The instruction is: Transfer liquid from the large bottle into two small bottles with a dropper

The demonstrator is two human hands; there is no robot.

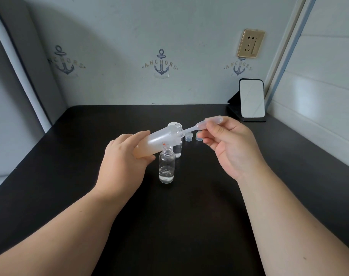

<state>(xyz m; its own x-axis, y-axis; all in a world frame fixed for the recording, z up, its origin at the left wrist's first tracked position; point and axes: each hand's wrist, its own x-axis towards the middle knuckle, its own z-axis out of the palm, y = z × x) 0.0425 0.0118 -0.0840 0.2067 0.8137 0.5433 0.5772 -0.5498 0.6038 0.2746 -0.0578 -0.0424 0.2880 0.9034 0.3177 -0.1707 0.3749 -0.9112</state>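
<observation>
Just above the centre of the frame, the large bottle [153,143] is being held tilted, mouth toward the upper right, with the fingers of the left hand [122,158] wrapped round its base. The dropper [201,125] is being pinched at its bulb by the thumb and fingers of the right hand [228,145], and its thin stem is being held in the mouth of the large bottle, so a draw of liquid is judged to be under way. Directly below the tilted bottle, the near small bottle [166,166] is standing upright and uncapped on the black table [70,156], with a shallow layer of clear liquid showing at its bottom. Behind it, the second small bottle [178,150] is being largely hidden by the large bottle; some liquid seems to be showing in it, but its level cannot be told. Two small caps [188,136] and a white cap [174,124] are lying behind the bottles, and a small mirror [251,99] is standing at the upper right. Filling is judged to be begun but far from finished, with more dropper loads and the capping of all three bottles being left to do
</observation>
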